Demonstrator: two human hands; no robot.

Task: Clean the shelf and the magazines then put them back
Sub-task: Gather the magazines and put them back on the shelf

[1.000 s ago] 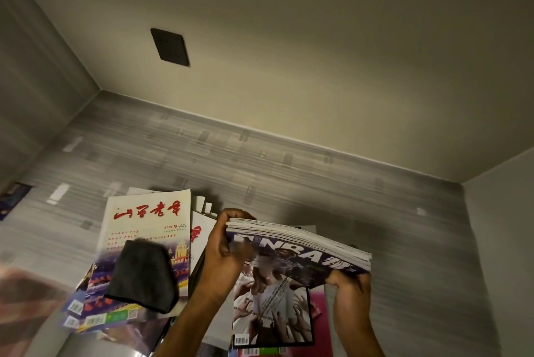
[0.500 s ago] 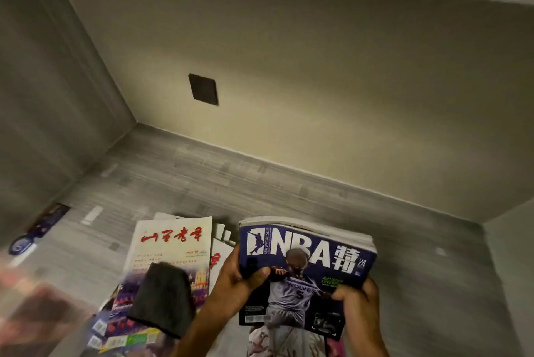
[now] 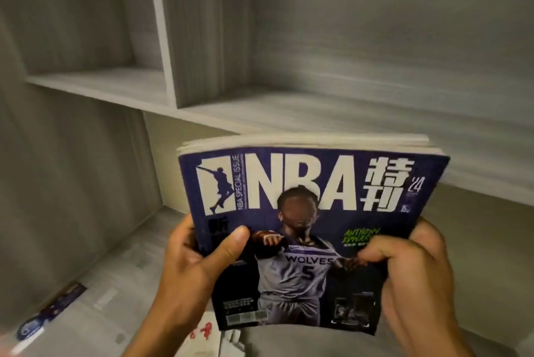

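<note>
Fingers: both my hands, left hand [image 3: 190,264] and right hand [image 3: 416,267], clamp the magazines [image 3: 312,212] by their lower edges, steadying the stack.
Shelf [image 3: 332,113]: just beyond my fingers, where I judge the stack goes.

Dim light falls on a grey wood-grain floor [image 3: 109,272] and beige wall [image 3: 161,160].

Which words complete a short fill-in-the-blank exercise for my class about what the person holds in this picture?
1. Both hands grip a stack of ____.
2. The left hand lays its ____ on the front cover.
3. The jersey on the top NBA magazine bears the number ____.
4. The right hand holds the stack in front of a grey ____.

Missing words: magazines; thumb; 5; shelf
</note>
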